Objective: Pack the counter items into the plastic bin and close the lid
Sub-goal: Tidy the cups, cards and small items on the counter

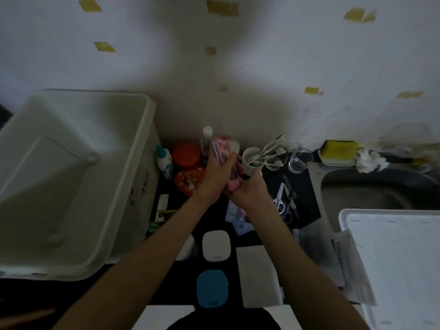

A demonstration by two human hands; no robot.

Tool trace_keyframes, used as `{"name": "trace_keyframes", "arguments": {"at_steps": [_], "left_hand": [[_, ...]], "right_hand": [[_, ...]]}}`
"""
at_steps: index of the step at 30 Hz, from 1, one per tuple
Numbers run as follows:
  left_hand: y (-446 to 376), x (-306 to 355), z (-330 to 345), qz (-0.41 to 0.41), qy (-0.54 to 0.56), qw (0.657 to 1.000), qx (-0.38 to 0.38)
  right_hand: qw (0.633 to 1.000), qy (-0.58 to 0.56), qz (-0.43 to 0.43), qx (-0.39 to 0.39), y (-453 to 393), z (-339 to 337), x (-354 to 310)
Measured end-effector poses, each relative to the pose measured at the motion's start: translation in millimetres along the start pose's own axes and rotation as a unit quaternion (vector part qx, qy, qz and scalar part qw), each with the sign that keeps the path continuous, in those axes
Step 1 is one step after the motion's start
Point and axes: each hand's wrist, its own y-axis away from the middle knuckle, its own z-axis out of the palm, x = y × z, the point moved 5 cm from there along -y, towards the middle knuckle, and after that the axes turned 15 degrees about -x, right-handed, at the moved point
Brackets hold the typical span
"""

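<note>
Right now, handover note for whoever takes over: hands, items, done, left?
Left hand and right hand both grip a pink packet above the counter.
Plastic bin stands open at left; nothing visible inside. Its lid lies at right by the sink.
Still on the counter: orange jar, cup of toothbrushes, scissors, blue case.
Done: nothing packed. Left: pack everything, close the lid.

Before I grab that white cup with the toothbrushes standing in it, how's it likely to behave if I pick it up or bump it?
The white cup probably tips easily: the toothbrushes lean far out over its rim toward the right. They look loose, so they may slide or fall out if it tilts. The clear glass cup stands close by, so a sideways push could knock it.
</note>
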Motion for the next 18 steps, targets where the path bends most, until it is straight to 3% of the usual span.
{"name": "trace_keyframes", "arguments": {"at_steps": [1, 2, 3, 4, 5, 6, 7, 8, 9, 11, 18], "left_hand": [[-1, 4, -5, 0.007, 0.012, 1.000, 0.011], [-4, 9, -12, 0.011, 0.023, 0.999, 0.026], [-7, 13, -22, 0.012, 0.034, 0.999, 0.039], [-9, 17, -31, 0.008, 0.041, 0.998, 0.044], [-11, 19, -39, 0.002, 0.046, 0.998, 0.046], [-10, 18, -45, -0.008, 0.054, 0.997, 0.047], [-8, 16, -50, -0.022, 0.063, 0.997, 0.046], [-6, 15, -54, -0.035, 0.070, 0.996, 0.044], [-3, 13, -57, -0.046, 0.070, 0.996, 0.042], [0, 10, -62, -0.063, 0.066, 0.995, 0.038], [6, 4, -72, -0.077, 0.060, 0.995, 0.031]], "right_hand": [[1.000, 0.012, -0.012, 0.011, -4, -4, -3], [0.995, 0.099, -0.021, 0.013, -7, -13, -9], [0.969, 0.242, -0.030, 0.043, -10, -28, -19], [0.897, 0.434, -0.045, 0.069, -13, -44, -32], [0.770, 0.631, -0.047, 0.079, -16, -55, -42], [0.615, 0.784, -0.024, 0.073, -19, -64, -46], [0.472, 0.880, 0.018, 0.055, -24, -75, -46], [0.357, 0.932, 0.059, 0.040, -26, -84, -45], [0.278, 0.956, 0.090, 0.027, -24, -90, -44], [0.232, 0.965, 0.118, 0.007, -24, -100, -40], [0.178, 0.979, 0.101, 0.024, -31, -111, -38]]}}
